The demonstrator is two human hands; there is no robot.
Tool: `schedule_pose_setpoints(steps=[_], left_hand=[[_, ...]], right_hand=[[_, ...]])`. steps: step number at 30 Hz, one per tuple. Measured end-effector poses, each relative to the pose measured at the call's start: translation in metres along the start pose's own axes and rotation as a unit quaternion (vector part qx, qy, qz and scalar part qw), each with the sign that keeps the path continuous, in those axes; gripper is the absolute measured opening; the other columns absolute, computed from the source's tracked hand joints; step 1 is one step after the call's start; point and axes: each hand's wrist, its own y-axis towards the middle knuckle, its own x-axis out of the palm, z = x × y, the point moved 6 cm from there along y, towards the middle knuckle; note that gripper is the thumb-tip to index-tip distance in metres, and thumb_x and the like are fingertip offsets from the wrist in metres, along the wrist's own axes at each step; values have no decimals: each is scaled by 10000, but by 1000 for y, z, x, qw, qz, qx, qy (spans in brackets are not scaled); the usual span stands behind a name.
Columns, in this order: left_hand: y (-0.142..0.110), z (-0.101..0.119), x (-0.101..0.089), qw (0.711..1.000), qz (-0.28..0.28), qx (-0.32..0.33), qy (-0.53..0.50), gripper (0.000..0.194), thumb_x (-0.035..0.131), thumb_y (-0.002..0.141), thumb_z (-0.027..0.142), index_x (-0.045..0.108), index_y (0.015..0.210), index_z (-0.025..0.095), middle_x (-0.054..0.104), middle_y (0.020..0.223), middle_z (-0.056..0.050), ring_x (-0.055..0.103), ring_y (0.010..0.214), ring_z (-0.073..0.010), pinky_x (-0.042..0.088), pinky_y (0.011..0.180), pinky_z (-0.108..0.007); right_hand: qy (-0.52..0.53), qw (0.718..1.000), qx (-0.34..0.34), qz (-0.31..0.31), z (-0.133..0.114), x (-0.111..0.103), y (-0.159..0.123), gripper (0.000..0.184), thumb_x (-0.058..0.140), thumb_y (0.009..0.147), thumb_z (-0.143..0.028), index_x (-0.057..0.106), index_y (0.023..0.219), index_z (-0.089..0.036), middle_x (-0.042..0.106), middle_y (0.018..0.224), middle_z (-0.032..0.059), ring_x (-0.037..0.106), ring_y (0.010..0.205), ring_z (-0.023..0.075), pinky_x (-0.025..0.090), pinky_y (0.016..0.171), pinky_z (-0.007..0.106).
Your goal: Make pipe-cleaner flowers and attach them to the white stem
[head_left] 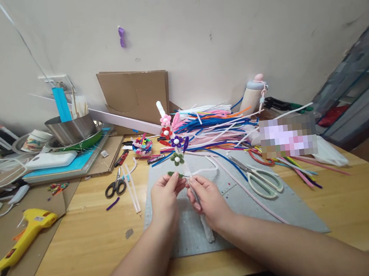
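Observation:
My left hand (165, 198) pinches a small dark green pipe-cleaner leaf (170, 173) between thumb and fingertips. Close beside it, my right hand (209, 197) is closed around a white fuzzy stem (208, 232), whose lower end pokes out below my palm. Up the stem sit a green flower (177, 158), a purple flower (176, 142), a red flower (166, 133) and a pink flower (166, 120), each with a white centre. A loose white pipe cleaner (207, 169) curves out to the right from near my fingertips. My fingers hide where the leaf meets the stem.
A grey cutting mat (189, 243) lies under my hands, with pale-handled scissors (264, 182) on its right. Black scissors (115, 187) and a yellow glue gun (26, 236) lie left. Behind are piled pipe cleaners (209, 124), cardboard (137, 94) and a bottle (253, 95).

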Motion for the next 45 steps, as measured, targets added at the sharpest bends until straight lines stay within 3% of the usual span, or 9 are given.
schedule_pose_setpoints(steps=[4, 8, 11, 15, 22, 32, 36, 38, 45], left_hand=[[-2, 4, 3, 999, -30, 30, 20, 230, 696, 645, 272, 501, 662, 151, 593, 559, 10, 592, 562, -119, 475, 644, -274], [-2, 20, 0, 992, -17, 109, 54, 256, 649, 705, 327, 538, 878, 175, 603, 780, -8, 580, 687, -117, 449, 621, -241], [1, 35, 0, 985, -22, 146, 85, 277, 667, 691, 311, 551, 904, 177, 578, 858, -12, 554, 756, -108, 424, 637, -211], [7, 42, 5, 986, -74, 122, 84, 257, 716, 631, 272, 565, 806, 159, 570, 751, 12, 532, 660, -88, 409, 614, -201], [6, 46, 5, 988, -70, 110, 88, 245, 738, 589, 266, 561, 714, 151, 558, 599, 35, 491, 519, -75, 376, 530, -206], [9, 41, 0, 996, -42, 68, 43, 310, 769, 532, 245, 572, 756, 159, 593, 715, 18, 547, 615, -100, 430, 581, -225], [8, 37, 5, 991, -113, 26, 72, 276, 719, 620, 306, 636, 826, 141, 647, 790, -52, 574, 655, -125, 435, 606, -234], [8, 39, 4, 986, -128, 36, 98, 254, 703, 644, 316, 663, 813, 131, 659, 768, -62, 565, 625, -115, 425, 600, -224], [9, 44, 1, 987, -98, 62, 115, 236, 745, 583, 294, 672, 735, 130, 662, 701, -41, 562, 583, -117, 423, 574, -229]], right_hand=[[2, 1000, 11, 2, 1, 0, 1, 218, 483, 835, -380, 463, 741, -185, 444, 471, -80, 282, 306, 27, 158, 297, 140], [2, 1000, 16, -3, 2, 0, 0, 221, 487, 830, -390, 474, 752, -184, 452, 473, -78, 281, 303, 26, 164, 293, 140], [-1, 1000, 22, -14, 5, 2, -3, 229, 483, 831, -402, 480, 762, -184, 449, 473, -78, 283, 304, 27, 165, 289, 138], [-24, 999, 17, -33, 5, 7, -9, 255, 465, 843, -416, 494, 758, -177, 442, 470, -76, 292, 312, 25, 177, 296, 136], [-61, 997, 10, -42, 6, 10, -14, 264, 460, 850, -418, 500, 756, -174, 433, 461, -79, 302, 313, 23, 198, 314, 143], [-75, 996, 17, -40, 5, 12, -15, 282, 461, 841, -436, 495, 743, -174, 433, 462, -79, 306, 312, 23, 199, 306, 142], [-69, 997, 16, -42, 5, 12, -16, 288, 459, 839, -446, 497, 751, -174, 434, 467, -77, 304, 313, 25, 195, 302, 141], [-71, 996, 12, -46, 5, 12, -17, 289, 455, 843, -444, 498, 754, -172, 431, 467, -75, 306, 315, 25, 193, 302, 140], [-93, 994, 0, -49, 6, 12, -18, 287, 447, 851, -436, 494, 745, -173, 431, 471, -73, 309, 321, 27, 202, 305, 142]])
